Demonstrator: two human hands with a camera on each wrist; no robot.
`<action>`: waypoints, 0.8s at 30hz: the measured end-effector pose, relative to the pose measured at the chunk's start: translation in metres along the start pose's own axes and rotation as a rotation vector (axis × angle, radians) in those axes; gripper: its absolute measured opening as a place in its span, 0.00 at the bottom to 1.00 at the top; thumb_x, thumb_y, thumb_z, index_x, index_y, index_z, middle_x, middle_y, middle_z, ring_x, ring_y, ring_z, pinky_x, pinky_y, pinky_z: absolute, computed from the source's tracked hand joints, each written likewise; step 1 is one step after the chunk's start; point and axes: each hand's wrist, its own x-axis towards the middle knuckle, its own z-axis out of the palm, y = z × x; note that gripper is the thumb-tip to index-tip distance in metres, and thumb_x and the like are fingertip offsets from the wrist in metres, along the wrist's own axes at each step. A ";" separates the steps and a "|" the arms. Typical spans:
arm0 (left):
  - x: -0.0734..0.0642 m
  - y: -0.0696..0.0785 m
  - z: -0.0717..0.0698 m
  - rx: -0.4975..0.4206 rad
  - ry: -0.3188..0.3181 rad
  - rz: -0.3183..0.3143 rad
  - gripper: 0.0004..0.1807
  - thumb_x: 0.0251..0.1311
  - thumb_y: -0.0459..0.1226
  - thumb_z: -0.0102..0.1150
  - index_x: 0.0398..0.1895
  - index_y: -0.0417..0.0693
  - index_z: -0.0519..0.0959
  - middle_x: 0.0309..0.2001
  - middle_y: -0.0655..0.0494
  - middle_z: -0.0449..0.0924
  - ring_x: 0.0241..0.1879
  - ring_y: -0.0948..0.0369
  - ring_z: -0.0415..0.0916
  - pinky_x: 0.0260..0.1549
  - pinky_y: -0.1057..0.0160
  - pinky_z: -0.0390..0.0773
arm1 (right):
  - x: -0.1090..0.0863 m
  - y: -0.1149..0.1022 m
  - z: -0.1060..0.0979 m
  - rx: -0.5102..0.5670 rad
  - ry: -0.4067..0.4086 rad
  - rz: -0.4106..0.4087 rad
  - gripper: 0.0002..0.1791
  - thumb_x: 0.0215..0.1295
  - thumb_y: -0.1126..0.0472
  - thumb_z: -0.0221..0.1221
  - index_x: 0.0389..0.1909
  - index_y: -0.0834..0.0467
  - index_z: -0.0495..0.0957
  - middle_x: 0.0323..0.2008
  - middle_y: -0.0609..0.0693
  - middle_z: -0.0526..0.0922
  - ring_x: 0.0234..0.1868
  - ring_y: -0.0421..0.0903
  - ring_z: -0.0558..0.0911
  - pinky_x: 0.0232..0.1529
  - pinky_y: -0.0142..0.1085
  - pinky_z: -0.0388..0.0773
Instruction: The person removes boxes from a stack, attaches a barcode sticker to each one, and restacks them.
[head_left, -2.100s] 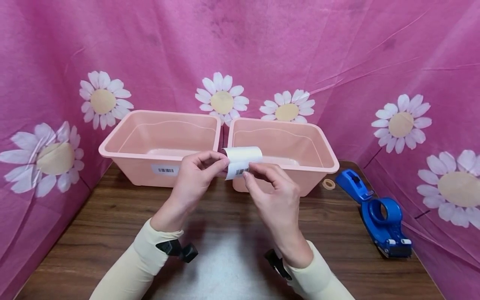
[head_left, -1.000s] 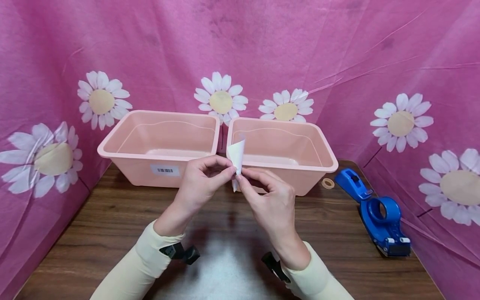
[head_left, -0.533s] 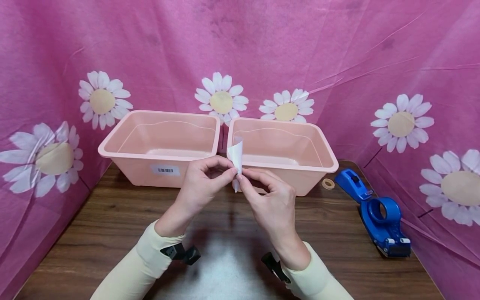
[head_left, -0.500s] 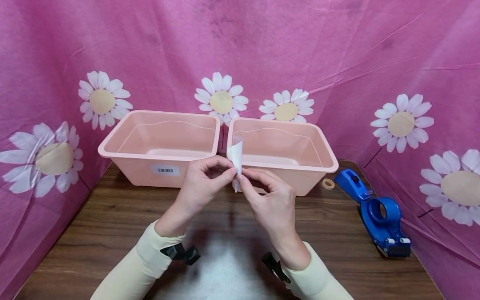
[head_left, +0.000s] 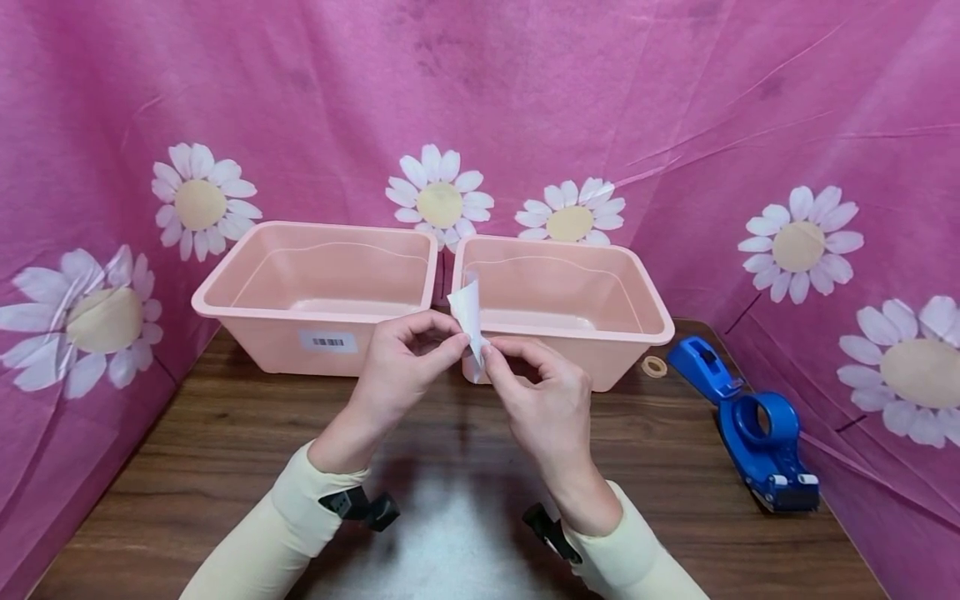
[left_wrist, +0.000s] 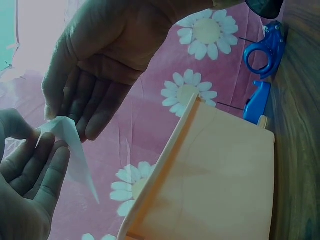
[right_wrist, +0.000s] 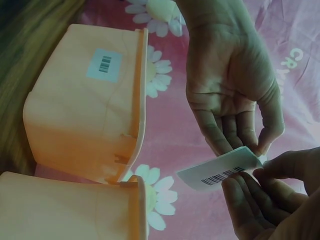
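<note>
A white barcode label (head_left: 467,312) is held up in front of the gap between two pink plastic bins. My left hand (head_left: 397,367) pinches it between thumb and index finger. My right hand (head_left: 543,400) pinches its right corner the same way. From the head its blank side shows, bent and nearly edge-on; the right wrist view shows the label's barcode face (right_wrist: 217,170). The left bin (head_left: 315,312) carries a similar label (head_left: 328,342) on its front wall. On the right bin (head_left: 570,354), part of the front is hidden by my hands.
Right of the bins, a small tan tape roll (head_left: 654,367) lies on the wooden table (head_left: 247,467). A blue tape dispenser (head_left: 757,433) lies near the table's right edge. Pink daisy-print cloth (head_left: 675,100) surrounds the table behind and at both sides.
About two seconds ago the label's barcode faced my head camera; it has since turned edge-on. In the last half second it tilted left at the top, and my right fingertips shifted slightly.
</note>
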 end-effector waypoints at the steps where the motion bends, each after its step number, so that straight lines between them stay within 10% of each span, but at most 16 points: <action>1: 0.000 0.000 0.000 0.002 0.005 0.000 0.06 0.67 0.24 0.71 0.41 0.24 0.87 0.31 0.66 0.87 0.34 0.70 0.83 0.40 0.74 0.85 | 0.000 0.000 0.000 0.000 -0.002 0.005 0.04 0.69 0.65 0.76 0.41 0.55 0.96 0.39 0.48 0.97 0.37 0.33 0.91 0.40 0.22 0.86; 24: 0.005 0.004 -0.011 -0.189 0.052 -0.075 0.02 0.69 0.20 0.65 0.40 0.25 0.86 0.32 0.64 0.88 0.34 0.66 0.87 0.40 0.69 0.90 | 0.016 0.005 -0.014 0.077 0.019 0.124 0.03 0.71 0.65 0.75 0.41 0.60 0.95 0.35 0.58 0.95 0.30 0.37 0.85 0.32 0.24 0.81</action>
